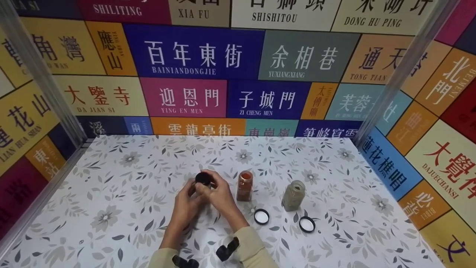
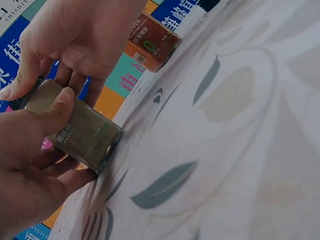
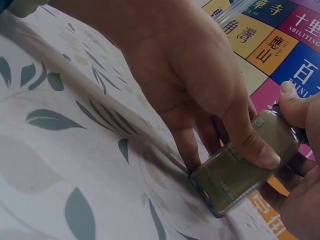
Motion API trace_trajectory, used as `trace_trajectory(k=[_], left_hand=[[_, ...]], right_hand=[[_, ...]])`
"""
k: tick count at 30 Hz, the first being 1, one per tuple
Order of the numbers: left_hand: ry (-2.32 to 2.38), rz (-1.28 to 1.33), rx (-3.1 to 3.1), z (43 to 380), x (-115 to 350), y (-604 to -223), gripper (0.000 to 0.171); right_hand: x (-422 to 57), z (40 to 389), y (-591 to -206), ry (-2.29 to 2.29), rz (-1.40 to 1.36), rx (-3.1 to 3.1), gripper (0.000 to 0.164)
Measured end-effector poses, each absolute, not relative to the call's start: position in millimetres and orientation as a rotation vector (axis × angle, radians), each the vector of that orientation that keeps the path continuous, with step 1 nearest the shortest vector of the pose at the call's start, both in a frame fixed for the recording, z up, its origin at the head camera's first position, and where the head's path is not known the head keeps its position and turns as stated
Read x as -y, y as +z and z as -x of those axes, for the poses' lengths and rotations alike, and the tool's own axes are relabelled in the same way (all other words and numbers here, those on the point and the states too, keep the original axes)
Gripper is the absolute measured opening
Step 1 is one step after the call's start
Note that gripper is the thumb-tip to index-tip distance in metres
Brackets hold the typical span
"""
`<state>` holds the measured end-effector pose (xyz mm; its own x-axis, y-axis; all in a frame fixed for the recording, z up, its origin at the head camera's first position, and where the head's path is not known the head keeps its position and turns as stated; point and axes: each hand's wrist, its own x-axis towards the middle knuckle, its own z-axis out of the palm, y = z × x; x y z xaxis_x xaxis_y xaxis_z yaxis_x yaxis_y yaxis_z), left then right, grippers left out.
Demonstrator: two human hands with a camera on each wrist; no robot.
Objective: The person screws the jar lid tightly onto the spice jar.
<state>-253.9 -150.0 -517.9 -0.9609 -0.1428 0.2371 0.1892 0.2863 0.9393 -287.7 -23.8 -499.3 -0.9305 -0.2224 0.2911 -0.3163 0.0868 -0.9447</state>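
Observation:
My left hand (image 1: 187, 203) grips the clear body of a spice jar (image 2: 82, 132) filled with greenish-brown powder, thumb across its side. My right hand (image 1: 221, 195) holds the jar's black lid (image 1: 202, 178) at the top, with its thumb against the edge. The lid sits on the jar's mouth. In the right wrist view, the jar (image 3: 240, 167) leans, its base close over the tablecloth. Right of my hands stands an uncapped jar of orange-red powder (image 1: 244, 188). Farther right is an uncapped jar of pale green-grey powder (image 1: 293, 197).
Two black-rimmed lids lie with their white insides up, one lid (image 1: 261, 216) in front of the orange-red jar and another lid (image 1: 307, 224) nearer the right. A leaf-patterned cloth (image 1: 111, 178) covers the table. Colourful panels with lettering (image 1: 193, 52) rise behind and at both sides.

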Motion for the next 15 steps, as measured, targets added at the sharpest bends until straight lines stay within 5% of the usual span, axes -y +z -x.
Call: trace_trajectory(k=[15], left_hand=[[-1.796,0.01,2.289,253.3,149.4,-514.2,0.048]], right_hand=[[19.1,284.9,-490.8,2.066,-0.542,2.358,0.053]])
